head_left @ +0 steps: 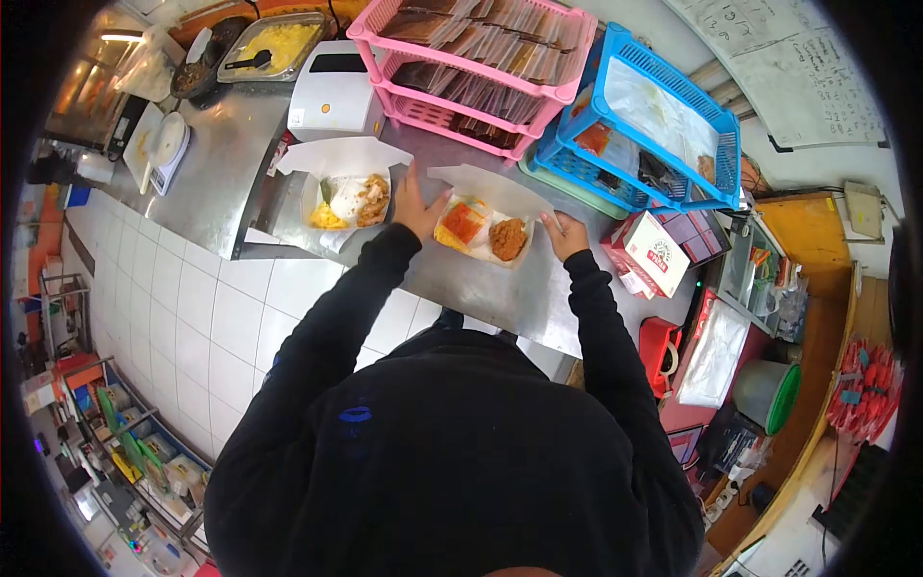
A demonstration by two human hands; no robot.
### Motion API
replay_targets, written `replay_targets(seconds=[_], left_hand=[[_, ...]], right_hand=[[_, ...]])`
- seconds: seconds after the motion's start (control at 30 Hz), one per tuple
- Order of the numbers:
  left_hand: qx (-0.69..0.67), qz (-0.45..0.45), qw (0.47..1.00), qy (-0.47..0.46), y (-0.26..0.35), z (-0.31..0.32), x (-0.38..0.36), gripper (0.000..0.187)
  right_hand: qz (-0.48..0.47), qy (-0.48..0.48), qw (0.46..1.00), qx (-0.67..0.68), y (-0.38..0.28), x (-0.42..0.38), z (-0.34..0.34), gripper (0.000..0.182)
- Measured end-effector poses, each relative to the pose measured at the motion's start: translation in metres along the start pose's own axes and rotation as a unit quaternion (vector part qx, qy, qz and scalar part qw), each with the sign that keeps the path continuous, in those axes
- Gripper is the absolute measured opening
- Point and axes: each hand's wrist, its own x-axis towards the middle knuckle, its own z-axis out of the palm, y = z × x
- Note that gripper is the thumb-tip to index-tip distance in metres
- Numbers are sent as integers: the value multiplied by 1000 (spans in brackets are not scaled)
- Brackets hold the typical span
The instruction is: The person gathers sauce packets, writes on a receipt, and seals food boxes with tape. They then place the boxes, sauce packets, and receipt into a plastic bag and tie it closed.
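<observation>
An opened white paper food box (521,258) sits on the steel counter between my hands. Inside it lie an orange-red sachet (464,223) over something yellow, and a brown breaded fried piece (508,238). On its left side is my left hand (419,204), fingers stretched forward and thumb spread toward the box. Curled at the box's right edge, my right hand (565,235) grips the side by the lid. Left of my left hand, a second open food box (310,197) holds white rice, yellow food, fried pieces and something green.
Behind the boxes stand a pink rack (461,72) of packed sachets and a blue rack (615,101). A white dispenser-like box (332,91) is at the back left, near a tray of yellow food (274,48) and a scale (168,163). A printed carton (649,255) stands right.
</observation>
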Motion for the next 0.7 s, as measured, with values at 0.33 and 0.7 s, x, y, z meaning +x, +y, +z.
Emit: replay_targets(seconds=[0.33,0.7], left_hand=[[-304,-32,918,-251,-31,36,53,18],[-33,-67,878,-474,-2,2,62,39]], right_hand=[[51,170,953,247,5,21,54,38],[-15,-133,990,36,33,6,25,45]])
